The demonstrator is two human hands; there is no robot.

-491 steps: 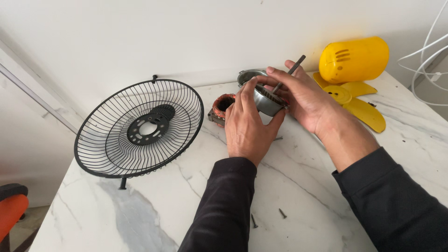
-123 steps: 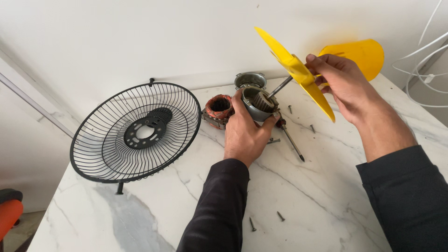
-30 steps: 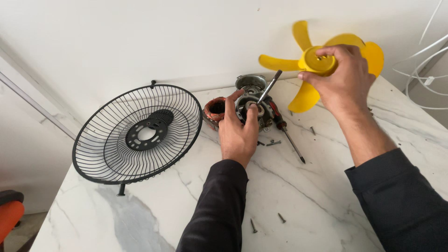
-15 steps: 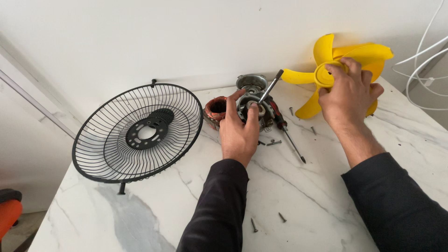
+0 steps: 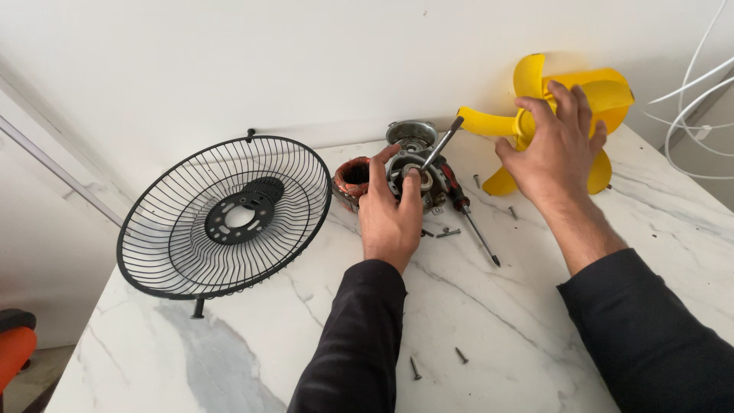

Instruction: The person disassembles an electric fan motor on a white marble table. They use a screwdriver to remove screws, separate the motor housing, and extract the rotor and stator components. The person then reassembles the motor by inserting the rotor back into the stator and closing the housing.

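The grey metal motor housing with its slanting steel shaft point(image 5: 419, 174), pinned on the white marble table point(image 5: 535, 306) by the left hand's point(image 5: 390, 218) curled fingers, could tip and scatter loose screws point(image 5: 448, 232) while the right hand point(image 5: 552, 153), fingers spread, rests open on the yellow plastic fan blade point(image 5: 527, 115).

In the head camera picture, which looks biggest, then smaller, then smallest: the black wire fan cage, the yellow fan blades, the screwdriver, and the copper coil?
1. black wire fan cage
2. yellow fan blades, partly hidden by the right hand
3. screwdriver
4. copper coil

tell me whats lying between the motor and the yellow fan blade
In the head view, a screwdriver and loose screws lie on the marble table between them.
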